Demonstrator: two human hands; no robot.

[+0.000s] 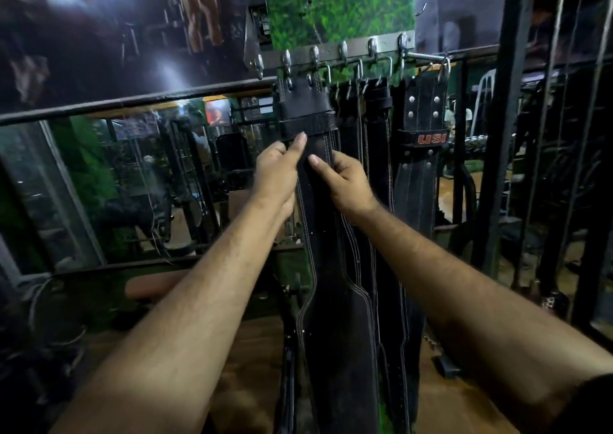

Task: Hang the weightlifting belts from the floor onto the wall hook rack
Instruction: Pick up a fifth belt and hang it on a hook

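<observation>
A metal hook rack [361, 46] runs across the wall at the top, under a green leafy panel. Several black leather weightlifting belts hang from it. The front belt [318, 234] hangs by its buckle end from the left hooks and reaches down past my forearms. My left hand [277, 171] grips this belt's left edge just under its loop, thumb on the front. On the right edge, my right hand [345, 181] grips it with the thumb pressed on the leather. Another belt marked USI [421, 128] hangs further right.
A dark metal rail [132, 100] crosses at the left, with a mirror or glass showing gym machines behind. A black upright post [504, 102] and cables stand at the right. A padded bench [156, 286] sits low left. Wooden floor lies below.
</observation>
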